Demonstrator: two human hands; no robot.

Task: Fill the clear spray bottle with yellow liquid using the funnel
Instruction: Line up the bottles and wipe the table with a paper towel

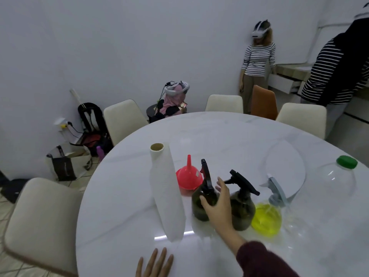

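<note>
The clear spray bottle (268, 212), yellow liquid in its base and a grey trigger on top, stands on the white table (219, 132), right of the right hand (216, 202). That hand reaches with spread fingers between two dark spray bottles (203, 198), closed on nothing. Beyond it sits the red funnel (188, 175), upside down. The left hand (155, 262) lies flat, nearer.

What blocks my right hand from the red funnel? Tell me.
The left dark spray bottle stands directly between the right hand and the red funnel, which sits upside down behind it, beside the paper towel roll.
</note>
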